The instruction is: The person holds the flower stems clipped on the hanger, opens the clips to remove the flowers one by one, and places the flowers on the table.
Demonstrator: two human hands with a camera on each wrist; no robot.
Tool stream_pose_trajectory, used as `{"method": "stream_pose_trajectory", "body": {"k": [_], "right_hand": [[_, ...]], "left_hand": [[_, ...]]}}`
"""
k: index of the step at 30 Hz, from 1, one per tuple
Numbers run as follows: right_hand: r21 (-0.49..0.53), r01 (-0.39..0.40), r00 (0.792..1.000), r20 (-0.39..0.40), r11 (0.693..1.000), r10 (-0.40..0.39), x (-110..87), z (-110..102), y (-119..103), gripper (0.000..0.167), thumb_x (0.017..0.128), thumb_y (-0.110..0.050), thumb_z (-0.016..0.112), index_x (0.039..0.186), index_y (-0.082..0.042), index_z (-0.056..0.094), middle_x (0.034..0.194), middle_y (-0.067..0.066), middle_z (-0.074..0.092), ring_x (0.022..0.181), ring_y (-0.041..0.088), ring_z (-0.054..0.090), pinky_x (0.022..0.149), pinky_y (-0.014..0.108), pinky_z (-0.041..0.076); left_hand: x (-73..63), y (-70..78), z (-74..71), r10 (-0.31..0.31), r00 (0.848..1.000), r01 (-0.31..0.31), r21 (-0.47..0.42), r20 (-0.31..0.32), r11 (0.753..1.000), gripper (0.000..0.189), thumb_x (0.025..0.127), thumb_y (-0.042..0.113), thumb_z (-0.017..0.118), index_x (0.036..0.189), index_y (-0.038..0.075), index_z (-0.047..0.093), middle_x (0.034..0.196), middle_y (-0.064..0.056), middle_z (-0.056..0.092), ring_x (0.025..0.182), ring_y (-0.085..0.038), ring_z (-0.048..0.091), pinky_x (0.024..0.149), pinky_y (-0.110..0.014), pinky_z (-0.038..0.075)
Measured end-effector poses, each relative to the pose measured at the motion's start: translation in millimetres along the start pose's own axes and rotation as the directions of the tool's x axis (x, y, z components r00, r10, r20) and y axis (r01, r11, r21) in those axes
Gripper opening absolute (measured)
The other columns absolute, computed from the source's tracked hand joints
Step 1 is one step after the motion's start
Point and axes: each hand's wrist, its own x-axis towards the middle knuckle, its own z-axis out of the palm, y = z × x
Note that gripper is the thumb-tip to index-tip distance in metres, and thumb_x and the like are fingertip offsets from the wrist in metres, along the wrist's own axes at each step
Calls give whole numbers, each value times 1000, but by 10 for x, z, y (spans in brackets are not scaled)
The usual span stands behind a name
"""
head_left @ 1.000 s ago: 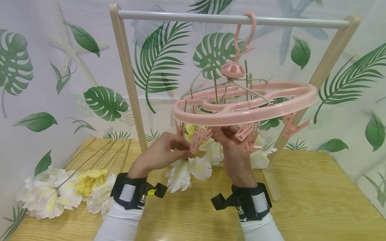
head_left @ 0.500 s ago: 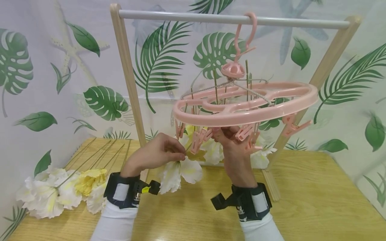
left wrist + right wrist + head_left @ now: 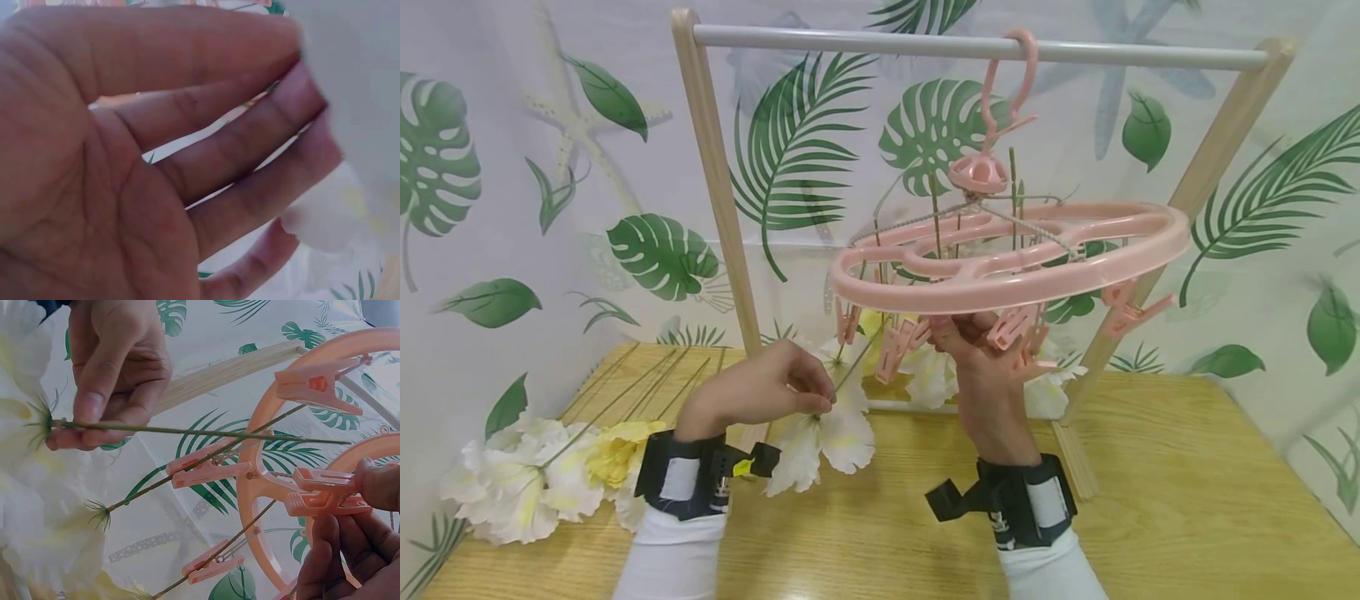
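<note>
My left hand [image 3: 760, 387] pinches the green stem [image 3: 206, 432] of a white artificial flower [image 3: 827, 437] between thumb and fingertips, just behind the bloom. The stem slants up and right toward the pink round clip hanger [image 3: 1022, 287], and its tip overlaps the ring in the right wrist view. Under the hanger's front rim, my right hand [image 3: 988, 392] grips a pink clothespin [image 3: 325, 487] by its ends. Other clothespins [image 3: 209, 465] clasp stems of flowers hanging heads-down behind. Petals cover my left fingertips in the left wrist view.
The hanger hooks over a white rod [image 3: 865, 42] between wooden posts [image 3: 718, 192]. Several loose white and yellow flowers [image 3: 520, 483] lie on the wooden table [image 3: 1187, 500] at the left. A leaf-printed cloth [image 3: 820, 150] stands behind.
My left hand has drawn the white flower left and slightly down, away from the front clips, and its stem now slants. My right hand stays at its clothespin.
</note>
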Motion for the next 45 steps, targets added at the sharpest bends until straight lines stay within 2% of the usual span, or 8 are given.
{"method": "stream_pose_trajectory", "body": {"k": [4,9,14,18,26,30,37,45], "right_hand": [[-20,-30,999,-17,999,29,-4,1,-9,38,98,6,60,132,-11,57,100,-6,74,86,9,64,80,27,51],[-32,-88,994,-60,996,86,-12,7,-27,57,98,9,57,146,-16,41,104,-9,75,91,8,66,84,29,49],[-23,-71,996,-51,997,69,-11,6,-22,51,98,9,57,143,-12,44,102,-8,74,90,9,65,84,29,50],[-26,-66,997,-48,997,65,-19,1,-23,63,98,9,58,151,-17,35,106,-8,74,93,9,65,84,29,50],[-8,-67,996,-53,998,67,-16,-7,-34,75,98,7,59,157,-23,24,109,-9,74,102,10,67,91,31,49],[-20,-38,999,-36,999,37,3,-1,-40,77,97,7,61,157,-24,23,110,-7,74,101,11,67,87,31,51],[-27,-24,1000,-14,999,23,15,3,-37,74,97,8,59,157,-19,25,108,-6,74,89,9,65,79,25,52],[-15,-32,998,-50,999,32,1,-6,-25,77,96,8,62,157,-23,25,109,-6,75,97,10,67,82,28,51]], "left_hand": [[-53,-46,-42,-24,999,24,14,34,1000,4,90,-2,70,91,-2,74,85,-9,74,77,-16,68,76,-33,56],[-117,-80,-81,-34,998,31,59,60,998,4,88,-4,72,89,-1,74,84,-8,74,74,-13,66,73,-31,55],[-185,-52,-112,-57,997,52,96,45,994,7,87,-4,71,85,2,74,82,-3,73,75,-12,66,73,-30,55],[-236,-30,-131,-88,995,83,101,42,991,6,86,-5,71,85,1,73,81,-2,72,76,-12,67,73,-30,55],[-274,-43,-168,-77,996,73,81,46,994,6,85,-6,74,85,0,73,84,-8,74,78,-14,69,74,-30,56],[-320,-57,-209,-68,997,65,77,33,995,5,85,-5,74,85,0,74,83,-7,73,79,-16,69,74,-31,57],[-452,-71,-295,-61,998,62,89,-8,994,4,85,-2,76,87,1,74,85,-3,73,81,-16,70,76,-32,57],[-545,-45,-345,-132,991,134,102,-29,986,5,86,-1,76,90,1,74,87,-2,72,82,-16,68,76,-33,55]]}}
